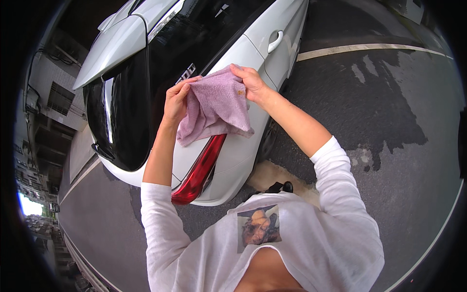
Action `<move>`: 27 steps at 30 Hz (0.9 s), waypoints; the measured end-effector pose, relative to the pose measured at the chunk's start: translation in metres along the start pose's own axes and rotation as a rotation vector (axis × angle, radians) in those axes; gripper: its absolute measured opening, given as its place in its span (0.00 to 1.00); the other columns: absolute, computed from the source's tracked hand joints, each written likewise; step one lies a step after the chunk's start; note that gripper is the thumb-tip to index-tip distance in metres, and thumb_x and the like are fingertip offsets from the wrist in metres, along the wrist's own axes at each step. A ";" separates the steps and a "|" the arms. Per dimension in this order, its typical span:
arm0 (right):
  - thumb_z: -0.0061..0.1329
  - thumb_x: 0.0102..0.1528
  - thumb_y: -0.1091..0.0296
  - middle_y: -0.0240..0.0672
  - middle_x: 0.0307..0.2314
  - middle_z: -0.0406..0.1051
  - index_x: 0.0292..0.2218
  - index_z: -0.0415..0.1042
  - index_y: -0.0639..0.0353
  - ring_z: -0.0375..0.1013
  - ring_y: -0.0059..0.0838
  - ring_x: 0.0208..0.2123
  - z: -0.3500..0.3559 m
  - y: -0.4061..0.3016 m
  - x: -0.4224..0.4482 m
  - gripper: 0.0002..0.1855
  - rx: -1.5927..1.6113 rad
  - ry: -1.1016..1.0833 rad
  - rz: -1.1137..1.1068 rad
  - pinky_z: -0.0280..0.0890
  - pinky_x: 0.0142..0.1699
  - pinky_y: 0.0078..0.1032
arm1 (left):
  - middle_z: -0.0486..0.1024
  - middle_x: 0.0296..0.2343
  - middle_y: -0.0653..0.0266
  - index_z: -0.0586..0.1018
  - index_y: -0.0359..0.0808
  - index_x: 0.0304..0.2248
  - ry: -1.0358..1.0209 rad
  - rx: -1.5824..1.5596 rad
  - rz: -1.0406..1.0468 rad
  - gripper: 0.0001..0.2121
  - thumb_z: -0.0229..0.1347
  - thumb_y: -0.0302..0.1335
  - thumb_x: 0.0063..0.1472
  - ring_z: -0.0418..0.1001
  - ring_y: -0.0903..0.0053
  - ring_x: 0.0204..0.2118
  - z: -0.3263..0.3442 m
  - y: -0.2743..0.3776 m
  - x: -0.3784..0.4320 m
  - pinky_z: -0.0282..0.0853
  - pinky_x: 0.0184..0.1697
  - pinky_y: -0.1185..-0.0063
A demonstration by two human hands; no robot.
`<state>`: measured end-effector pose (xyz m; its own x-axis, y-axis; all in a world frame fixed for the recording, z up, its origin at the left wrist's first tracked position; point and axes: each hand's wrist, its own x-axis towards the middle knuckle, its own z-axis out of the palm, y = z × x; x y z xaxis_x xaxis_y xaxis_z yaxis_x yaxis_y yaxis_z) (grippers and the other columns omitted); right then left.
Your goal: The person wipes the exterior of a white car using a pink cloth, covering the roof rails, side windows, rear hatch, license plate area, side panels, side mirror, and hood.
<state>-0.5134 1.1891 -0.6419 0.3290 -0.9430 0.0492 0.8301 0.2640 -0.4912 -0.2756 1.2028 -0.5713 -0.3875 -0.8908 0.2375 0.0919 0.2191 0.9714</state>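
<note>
Both hands hold a pinkish-purple terry cloth (219, 102) spread between them by its upper corners. My left hand (177, 100) pinches one corner between thumb and fingers. At the other upper corner, my right hand (249, 82) grips the fabric. The cloth hangs in folds over the rear corner of a white car (233, 157), just above its red tail light (200, 171); whether it touches the bodywork I cannot tell. Part of a chrome emblem (186, 73) shows beside my left fingertips, on the dark glass panel (178, 43).
A white door handle (275, 42) sits farther along the car's side. Below the body is a rear wheel (269, 137). Asphalt with dark wet patches (365, 95) and a painted white line (365, 47) lies to the right. A building (64, 98) stands at the left.
</note>
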 end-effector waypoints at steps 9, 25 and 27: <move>0.48 0.59 0.67 0.36 0.29 0.71 0.35 0.68 0.62 0.74 0.29 0.31 0.093 -0.029 -0.005 0.08 -0.092 -0.182 -0.199 0.72 0.39 0.29 | 0.71 0.47 0.62 0.72 0.34 0.51 0.229 0.020 0.019 0.17 0.48 0.33 0.67 0.69 0.77 0.48 0.029 -0.007 -0.028 0.66 0.51 0.77; 0.35 0.60 0.38 0.42 0.18 0.72 0.30 0.74 0.69 0.76 0.33 0.22 -0.013 -0.039 -0.047 0.36 -1.615 0.322 -0.452 0.69 0.33 0.27 | 0.61 0.56 0.60 0.61 0.38 0.58 -0.318 -0.443 -0.507 0.25 0.50 0.34 0.63 0.59 0.71 0.58 0.114 -0.088 -0.093 0.51 0.63 0.73; 0.26 0.61 0.34 0.41 0.23 0.75 0.30 0.74 0.66 0.76 0.30 0.25 -0.068 -0.036 -0.071 0.40 -1.654 0.299 0.103 0.69 0.34 0.29 | 0.63 0.56 0.62 0.62 0.39 0.58 -0.518 0.181 -0.265 0.25 0.51 0.32 0.62 0.62 0.73 0.56 0.126 -0.066 -0.086 0.54 0.62 0.76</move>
<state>-0.5975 1.2327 -0.6868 0.0955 -0.9905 -0.0989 -0.5828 0.0249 -0.8122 -0.3635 1.3149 -0.6567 -0.7762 -0.6243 -0.0888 -0.2083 0.1210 0.9705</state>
